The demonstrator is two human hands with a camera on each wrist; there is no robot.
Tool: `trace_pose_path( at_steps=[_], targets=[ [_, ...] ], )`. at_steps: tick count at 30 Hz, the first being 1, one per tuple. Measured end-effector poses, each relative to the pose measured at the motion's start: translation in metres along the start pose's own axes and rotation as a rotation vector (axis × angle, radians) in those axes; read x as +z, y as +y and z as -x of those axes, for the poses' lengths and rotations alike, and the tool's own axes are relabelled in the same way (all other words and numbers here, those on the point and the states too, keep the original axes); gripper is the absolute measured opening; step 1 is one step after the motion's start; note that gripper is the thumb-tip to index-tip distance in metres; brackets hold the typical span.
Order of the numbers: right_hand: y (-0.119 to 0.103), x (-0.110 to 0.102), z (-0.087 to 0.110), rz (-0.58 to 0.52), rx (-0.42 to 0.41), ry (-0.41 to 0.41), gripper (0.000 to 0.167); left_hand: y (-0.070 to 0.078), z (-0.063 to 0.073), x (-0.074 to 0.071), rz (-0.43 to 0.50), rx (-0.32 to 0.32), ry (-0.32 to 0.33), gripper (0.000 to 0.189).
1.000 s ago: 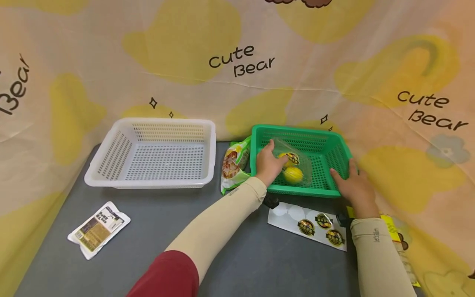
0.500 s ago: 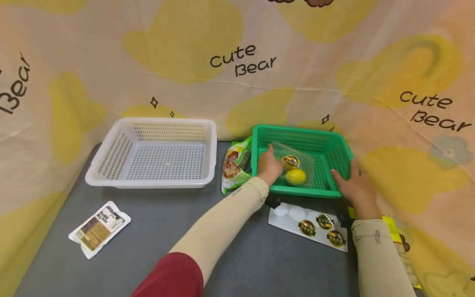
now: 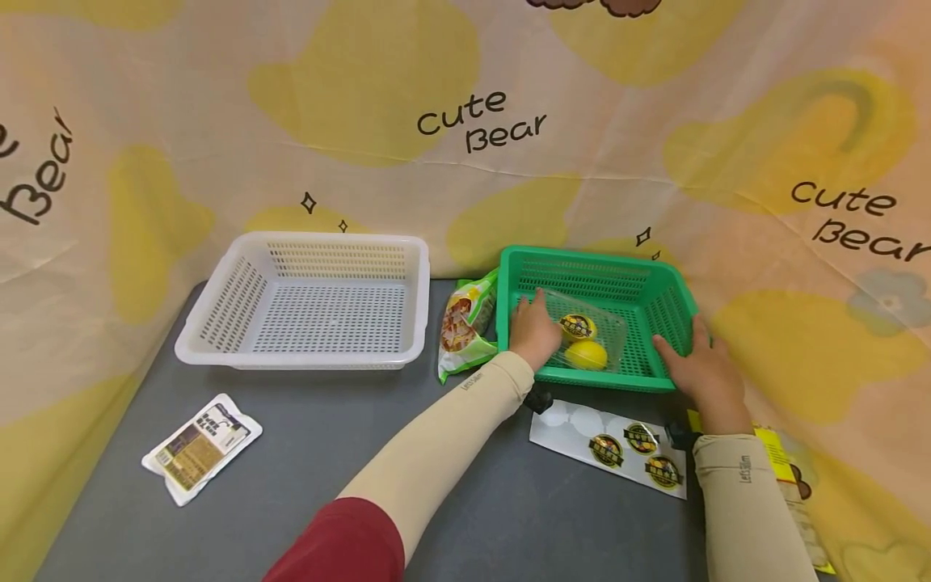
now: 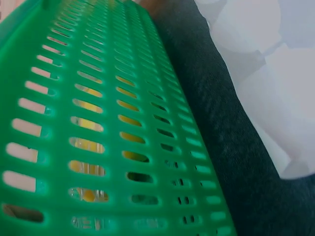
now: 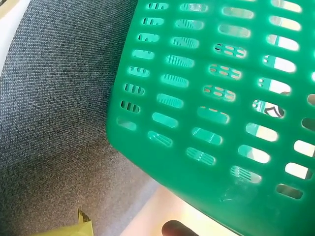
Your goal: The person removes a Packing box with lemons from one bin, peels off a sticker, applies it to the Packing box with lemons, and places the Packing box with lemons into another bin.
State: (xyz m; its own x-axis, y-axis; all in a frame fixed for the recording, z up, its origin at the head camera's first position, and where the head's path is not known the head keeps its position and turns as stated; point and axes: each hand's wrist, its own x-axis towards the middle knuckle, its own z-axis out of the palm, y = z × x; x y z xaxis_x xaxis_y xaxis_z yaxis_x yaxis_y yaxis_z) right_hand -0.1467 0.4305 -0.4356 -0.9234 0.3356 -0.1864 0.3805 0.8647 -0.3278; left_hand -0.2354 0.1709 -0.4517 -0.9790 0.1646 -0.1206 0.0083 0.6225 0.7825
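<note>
A green plastic basket (image 3: 596, 378) stands at the back right of the dark table. Inside it, toward the left, lies a clear plastic box (image 3: 615, 335) with yellow lemons (image 3: 586, 355) in it and a round black-and-gold sticker (image 3: 577, 326) on its top. My left hand (image 3: 536, 333) reaches in over the basket's front left part, its fingers at the box's left end. With thumb inside and fingers outside, my right hand (image 3: 704, 368) holds the basket's right rim. The left wrist view shows the lemons' yellow through the slots of the basket wall (image 4: 110, 142).
A white basket (image 3: 301, 358) stands at the back left. Between the baskets leans a green snack bag (image 3: 463, 327). A sticker sheet (image 3: 611, 449) lies in front of the green basket, a white-and-brown packet (image 3: 202, 449) at left, and a yellow packet (image 3: 789, 485) under the right arm. Patterned cloth (image 3: 349, 97) hangs behind.
The clear box has shifted slightly right and settled lower in the green basket. My left thumb has come off its top, and that hand has drawn to the box's left end. My right hand stays put.
</note>
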Motion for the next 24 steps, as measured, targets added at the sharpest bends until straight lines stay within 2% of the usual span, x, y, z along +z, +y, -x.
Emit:
trace_pose_path(
  at_steps=[7,10,14,18,20,22,24],
  targets=[
    [-0.001,0.001,-0.001,-0.006,0.0,0.01,0.105,0.001,0.002,-0.003,0.025,0.137,0.063,0.069],
    [-0.001,0.001,-0.002,-0.01,-0.002,0.01,0.104,0.003,0.006,-0.006,0.062,0.253,0.112,0.063],
    [-0.001,0.0,-0.005,-0.008,-0.025,0.012,0.104,0.004,0.015,-0.012,0.075,0.439,0.178,0.059],
    [0.002,-0.002,-0.005,-0.025,-0.042,0.007,0.104,0.0,0.027,-0.018,0.017,0.596,0.211,0.059],
    [0.006,-0.005,-0.005,-0.036,-0.044,-0.007,0.103,-0.005,0.033,-0.024,-0.037,0.654,0.238,0.06],
    [0.008,-0.009,-0.005,-0.045,-0.048,-0.023,0.101,-0.011,0.039,-0.035,-0.101,0.694,0.282,0.061],
    [0.009,-0.016,-0.006,-0.045,-0.052,-0.036,0.1,-0.019,0.045,-0.049,-0.194,0.698,0.318,0.065]
  ],
)
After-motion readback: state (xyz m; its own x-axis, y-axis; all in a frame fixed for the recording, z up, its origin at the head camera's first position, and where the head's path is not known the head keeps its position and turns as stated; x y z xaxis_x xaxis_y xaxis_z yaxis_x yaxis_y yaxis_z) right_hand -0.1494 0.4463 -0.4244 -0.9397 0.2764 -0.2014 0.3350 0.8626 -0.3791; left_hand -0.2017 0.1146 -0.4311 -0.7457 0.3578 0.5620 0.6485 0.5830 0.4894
